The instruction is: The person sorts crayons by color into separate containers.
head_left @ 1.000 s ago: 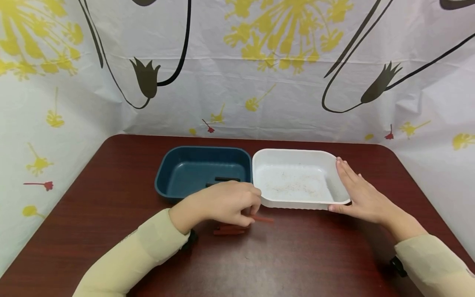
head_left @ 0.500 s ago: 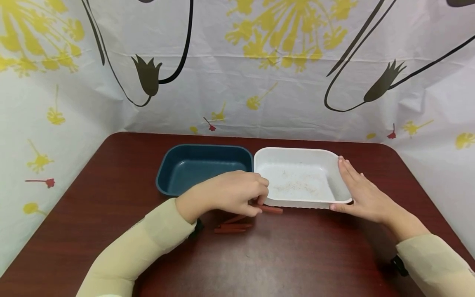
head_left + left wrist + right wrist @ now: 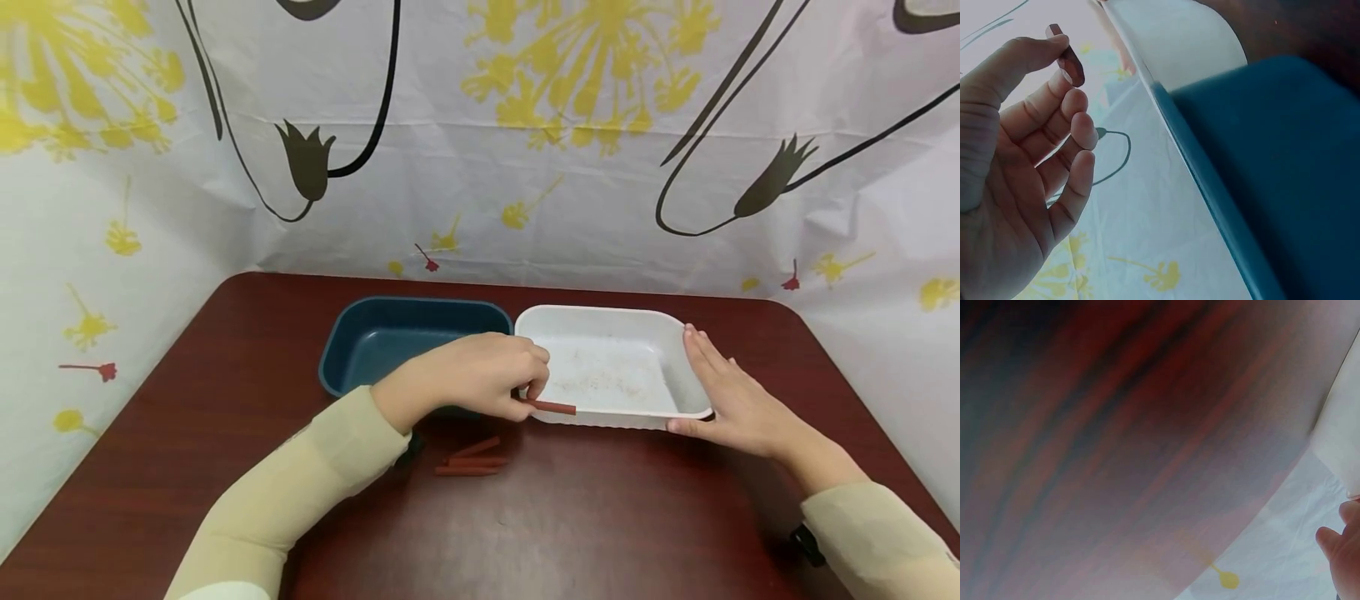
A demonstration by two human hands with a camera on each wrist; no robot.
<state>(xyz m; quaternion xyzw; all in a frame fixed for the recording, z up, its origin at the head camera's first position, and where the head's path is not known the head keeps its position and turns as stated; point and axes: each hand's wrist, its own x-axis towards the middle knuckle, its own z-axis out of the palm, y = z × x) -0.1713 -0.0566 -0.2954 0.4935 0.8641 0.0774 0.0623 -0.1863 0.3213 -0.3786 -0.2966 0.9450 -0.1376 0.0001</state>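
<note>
My left hand (image 3: 480, 375) pinches a short red stick (image 3: 553, 407) between thumb and fingertips, just above the near left edge of the white tray (image 3: 671, 333). In the left wrist view the red stick (image 3: 1067, 57) shows at the fingertips of the left hand (image 3: 1029, 150), beside the white tray (image 3: 1172, 37) and the blue tray (image 3: 1285, 162). My right hand (image 3: 731, 396) lies flat with straight fingers against the white tray's right side. A few more red sticks (image 3: 471, 460) lie on the table in front of the blue tray (image 3: 352, 333).
The dark red table (image 3: 600, 533) is ringed by a white curtain with yellow flowers (image 3: 525, 125). The two trays stand side by side at the middle back. In the right wrist view only the table (image 3: 1116, 425) and the right hand's fingertips (image 3: 1341, 547) show.
My left hand has lifted one red stick off the table and carried it up and right to the white tray's near edge. The right hand has stayed against the tray.
</note>
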